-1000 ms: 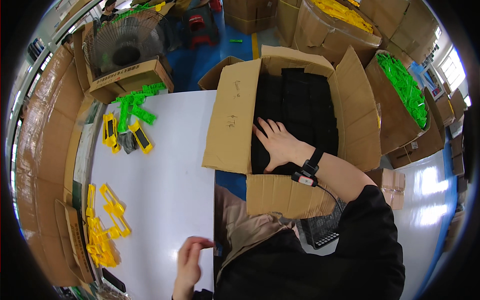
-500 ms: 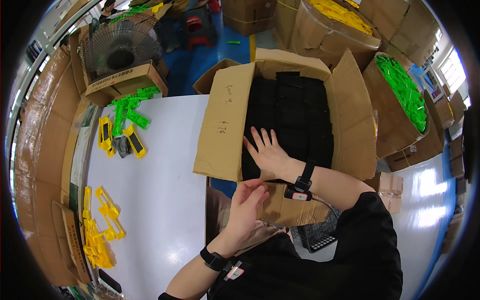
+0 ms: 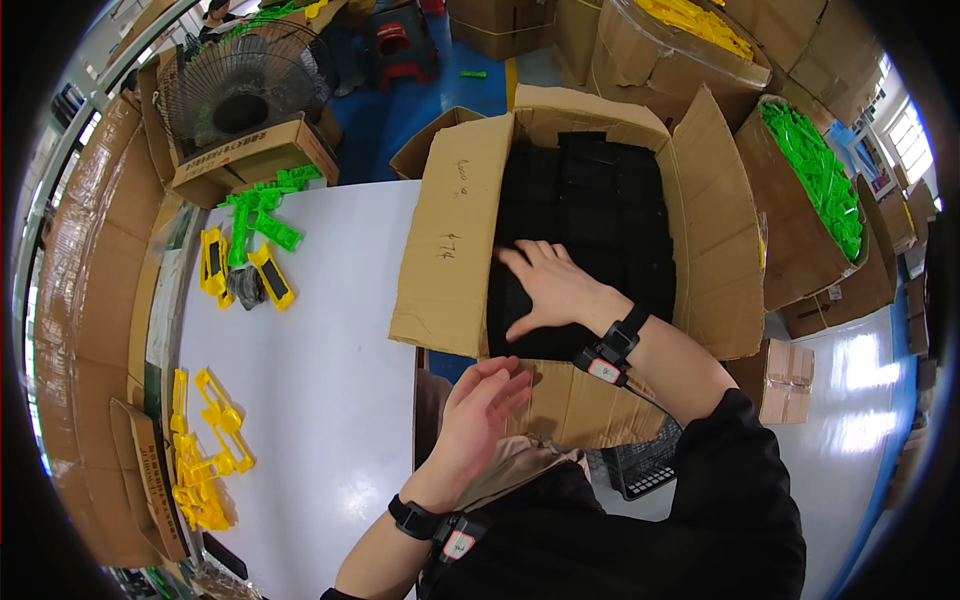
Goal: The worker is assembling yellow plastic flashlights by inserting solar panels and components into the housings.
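Observation:
An open cardboard box (image 3: 449, 235) holds black flat pieces (image 3: 607, 195) packed close in rows; what kind they are I cannot make out. My right hand (image 3: 562, 290) reaches over the box's near left part, thumb and fingers spread on or just above the black pieces. By the box's near left corner, my left hand (image 3: 478, 408) is raised with loosely bent fingers apart and nothing in them. A cardboard flap (image 3: 590, 400) hangs down on the near side. Both wrists wear black straps with small devices.
A white table (image 3: 330, 330) at the left bears yellow plastic parts (image 3: 205, 455), green plastic pieces (image 3: 262, 215) and a dark phone-like slab (image 3: 224, 555). Behind stands a fan (image 3: 240, 105). A carton of green parts (image 3: 815, 180) is at the right, near a black basket (image 3: 645, 470).
My right hand has lifted and turned, its thumb swinging out toward me. The left hand has drawn slightly down from the box edge, and its pinched fingers have opened.

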Tool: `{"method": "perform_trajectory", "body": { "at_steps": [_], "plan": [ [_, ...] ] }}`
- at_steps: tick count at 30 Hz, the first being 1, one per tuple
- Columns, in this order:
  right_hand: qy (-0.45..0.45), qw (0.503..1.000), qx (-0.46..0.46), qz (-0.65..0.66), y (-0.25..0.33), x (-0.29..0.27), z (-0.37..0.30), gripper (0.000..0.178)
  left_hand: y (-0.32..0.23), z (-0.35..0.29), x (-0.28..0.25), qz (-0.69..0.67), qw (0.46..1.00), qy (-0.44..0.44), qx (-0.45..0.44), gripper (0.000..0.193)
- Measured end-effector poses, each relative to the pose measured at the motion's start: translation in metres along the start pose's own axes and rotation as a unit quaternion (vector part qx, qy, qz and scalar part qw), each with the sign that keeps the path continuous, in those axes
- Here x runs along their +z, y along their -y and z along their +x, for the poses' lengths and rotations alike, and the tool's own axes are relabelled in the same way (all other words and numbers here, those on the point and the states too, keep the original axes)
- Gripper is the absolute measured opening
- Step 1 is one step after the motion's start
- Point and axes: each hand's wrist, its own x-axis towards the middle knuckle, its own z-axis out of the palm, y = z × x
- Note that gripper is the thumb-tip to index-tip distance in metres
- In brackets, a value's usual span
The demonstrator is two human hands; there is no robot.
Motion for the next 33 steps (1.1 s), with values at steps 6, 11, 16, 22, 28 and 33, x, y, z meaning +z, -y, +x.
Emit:
{"method": "perform_trajectory", "body": {
  "at_steps": [6,11,16,22,28,33],
  "plan": [
    [-0.057,0.997,0.038,0.044,-0.013,-0.004,0.008,0.103,0.001,-0.017,-0.023,0.007,1.000,0.023,-0.019,0.022],
    [-0.024,1.000,0.019,-0.002,-0.008,-0.012,0.012,0.100,-0.005,-0.032,-0.047,0.024,1.000,0.018,0.000,0.021],
    [-0.042,0.999,-0.010,-0.006,-0.017,-0.006,0.009,0.097,-0.005,-0.050,-0.082,0.003,0.999,-0.031,0.013,0.020],
    [-0.035,0.999,-0.010,-0.031,-0.006,-0.010,-0.001,0.097,0.007,-0.075,-0.121,-0.044,0.993,-0.110,0.029,0.017],
    [-0.042,0.999,-0.018,-0.019,-0.012,0.003,-0.003,0.112,0.013,-0.090,-0.144,-0.078,0.981,-0.165,0.058,0.016],
    [-0.037,0.998,0.031,0.034,-0.018,0.004,-0.001,0.122,0.012,-0.093,-0.151,-0.070,0.977,-0.188,0.074,0.016]
  ]
}}
